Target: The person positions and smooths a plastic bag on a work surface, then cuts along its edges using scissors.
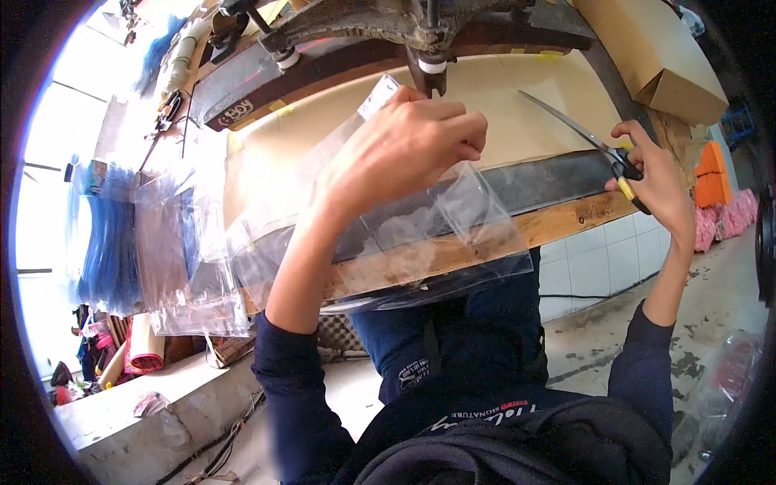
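Observation:
My left hand (412,141) is closed, its fingers bent over the top of a clear plastic sheet (485,222). The sheet hangs in folds over the front edge of the workbench. A small whitish printed patch (378,95) shows just past the knuckles. Over on the right, my right hand (659,178) has its thumb and fingers around the black-and-yellow handles of a pair of scissors (626,171). The long blades point away to the upper left, above the pale work surface, and look slightly parted. Whether they rest on the surface I cannot tell.
A heavy metal machine frame (356,32) spans the bench's back. A cardboard box (659,61) sits at the back right. More clear plastic (186,259) and blue strips (109,250) hang at the left. The bench has a wooden front edge (578,217). Orange and pink material (713,178) lies at right.

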Tool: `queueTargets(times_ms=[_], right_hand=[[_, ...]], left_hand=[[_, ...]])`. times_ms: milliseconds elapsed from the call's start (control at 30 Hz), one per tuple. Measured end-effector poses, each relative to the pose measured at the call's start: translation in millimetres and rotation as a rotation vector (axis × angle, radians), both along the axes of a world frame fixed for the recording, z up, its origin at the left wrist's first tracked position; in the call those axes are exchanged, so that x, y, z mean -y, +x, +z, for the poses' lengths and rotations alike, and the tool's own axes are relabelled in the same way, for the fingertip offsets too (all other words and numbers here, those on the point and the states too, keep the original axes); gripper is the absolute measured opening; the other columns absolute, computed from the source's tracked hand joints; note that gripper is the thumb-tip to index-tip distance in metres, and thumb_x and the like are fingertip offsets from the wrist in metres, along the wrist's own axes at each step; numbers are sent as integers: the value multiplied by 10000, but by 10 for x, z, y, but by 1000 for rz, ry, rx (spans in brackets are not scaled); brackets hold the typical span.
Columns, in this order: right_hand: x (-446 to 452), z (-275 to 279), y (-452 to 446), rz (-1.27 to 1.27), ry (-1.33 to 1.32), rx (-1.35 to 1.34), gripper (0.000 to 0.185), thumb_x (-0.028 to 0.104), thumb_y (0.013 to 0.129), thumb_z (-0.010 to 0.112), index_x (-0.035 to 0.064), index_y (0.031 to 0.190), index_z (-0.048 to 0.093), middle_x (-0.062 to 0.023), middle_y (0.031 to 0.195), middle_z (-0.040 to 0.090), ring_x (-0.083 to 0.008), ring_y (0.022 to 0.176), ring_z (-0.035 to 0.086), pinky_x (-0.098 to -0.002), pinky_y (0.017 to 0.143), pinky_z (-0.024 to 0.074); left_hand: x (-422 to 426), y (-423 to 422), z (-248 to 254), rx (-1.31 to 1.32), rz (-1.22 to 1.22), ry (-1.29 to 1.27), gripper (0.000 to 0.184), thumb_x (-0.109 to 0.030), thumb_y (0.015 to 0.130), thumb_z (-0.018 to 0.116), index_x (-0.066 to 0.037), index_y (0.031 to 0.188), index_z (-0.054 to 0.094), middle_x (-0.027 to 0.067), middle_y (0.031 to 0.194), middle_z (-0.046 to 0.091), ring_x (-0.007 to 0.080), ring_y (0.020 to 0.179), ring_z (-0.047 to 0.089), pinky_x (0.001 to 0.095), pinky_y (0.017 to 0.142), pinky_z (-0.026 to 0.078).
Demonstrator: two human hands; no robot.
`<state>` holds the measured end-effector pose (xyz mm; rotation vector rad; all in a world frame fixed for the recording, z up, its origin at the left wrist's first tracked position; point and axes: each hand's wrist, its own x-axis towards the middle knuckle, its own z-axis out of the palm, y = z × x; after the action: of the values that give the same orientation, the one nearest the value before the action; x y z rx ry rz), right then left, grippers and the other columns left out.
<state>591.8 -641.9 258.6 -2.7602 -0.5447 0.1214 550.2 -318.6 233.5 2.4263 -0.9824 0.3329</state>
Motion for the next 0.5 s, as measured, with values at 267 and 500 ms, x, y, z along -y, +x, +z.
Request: queueTargets(times_ms=[267,500], right_hand=[[53,-209,14,102,-316,500,412,25,717,680,68,1114,579,-165,1088,549,-324,992,542,-409,817,462],[-411,-463,-551,308,252,258,356,-44,726,638,49,1069,626,-110,1041,562,-315,943,550,-389,813,471]], left_hand=[[93,-62,-87,-56,202,-9,93,-116,860,571,-75,883,491,65,725,621,245,670,647,368,609,499],[84,-33,-101,122,222,-241,113,-138,907,541,-61,946,469,65,558,567,252,507,605,345,446,444]])
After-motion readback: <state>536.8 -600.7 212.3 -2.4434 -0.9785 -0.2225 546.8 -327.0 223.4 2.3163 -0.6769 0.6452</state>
